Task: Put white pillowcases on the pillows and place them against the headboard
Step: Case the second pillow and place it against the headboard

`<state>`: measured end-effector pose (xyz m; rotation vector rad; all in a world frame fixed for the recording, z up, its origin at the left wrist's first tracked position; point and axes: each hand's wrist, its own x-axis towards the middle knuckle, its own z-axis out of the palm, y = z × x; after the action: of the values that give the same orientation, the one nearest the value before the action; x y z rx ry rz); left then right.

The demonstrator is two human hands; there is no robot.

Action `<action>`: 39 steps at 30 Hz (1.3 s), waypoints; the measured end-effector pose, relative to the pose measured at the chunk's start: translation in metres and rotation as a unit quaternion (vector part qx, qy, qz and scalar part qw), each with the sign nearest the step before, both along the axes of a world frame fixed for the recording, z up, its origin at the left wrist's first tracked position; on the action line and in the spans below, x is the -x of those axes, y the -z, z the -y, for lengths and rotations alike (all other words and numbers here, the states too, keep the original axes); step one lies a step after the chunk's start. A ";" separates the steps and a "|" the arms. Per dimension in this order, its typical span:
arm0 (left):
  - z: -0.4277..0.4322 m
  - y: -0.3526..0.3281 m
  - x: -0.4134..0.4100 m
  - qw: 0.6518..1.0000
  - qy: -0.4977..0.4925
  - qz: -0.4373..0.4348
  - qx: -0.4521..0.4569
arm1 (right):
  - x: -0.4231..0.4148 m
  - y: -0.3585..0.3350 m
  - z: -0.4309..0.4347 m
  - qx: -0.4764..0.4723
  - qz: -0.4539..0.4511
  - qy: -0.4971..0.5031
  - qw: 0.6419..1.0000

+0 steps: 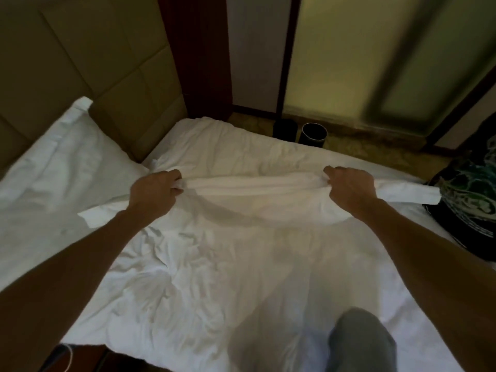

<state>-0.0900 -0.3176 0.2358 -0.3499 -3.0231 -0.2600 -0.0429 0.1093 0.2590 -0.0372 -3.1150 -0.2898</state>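
Head view. Left hand [154,193] has its fingers curled tight round a bunched top edge of the white pillowcase [255,187]. Right hand [349,190] has the same clenched grip on the same edge. The cloth is stretched between the fists, over the middle of the bed [214,285], with loose ends poking out past each hand. Cannot tell if anything is inside it. A cased pillow [61,157] leans on the padded headboard [80,63] at the bed's left corner. Two dark bins [312,134] stand on the floor past the far edge. A grey-clad knee [362,342] is at the near edge.
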 end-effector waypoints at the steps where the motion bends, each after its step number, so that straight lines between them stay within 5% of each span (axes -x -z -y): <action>1: 0.001 0.003 -0.002 1.000 -0.012 -0.003 -0.001 | 0.013 0.003 0.002 0.004 -0.002 -0.008 1.000; 9: -0.009 0.052 0.019 0.987 -0.153 0.034 0.046 | 0.142 0.072 0.002 0.017 0.022 -0.108 0.994; 20: -0.084 0.029 0.174 0.969 -0.197 0.040 0.146 | 0.332 0.119 -0.054 0.060 0.060 -0.155 0.984; 29: -0.102 0.019 0.211 0.963 -0.194 0.057 0.179 | 0.358 0.147 -0.075 0.126 0.060 -0.149 0.979; 39: -0.043 -0.044 0.291 0.966 -0.198 0.021 0.167 | 0.383 0.063 -0.039 0.117 -0.001 -0.120 0.986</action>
<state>-0.3807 -0.2742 0.2795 0.2473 -3.0822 0.2757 -0.4260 0.1487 0.1964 0.3314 -3.0882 0.0800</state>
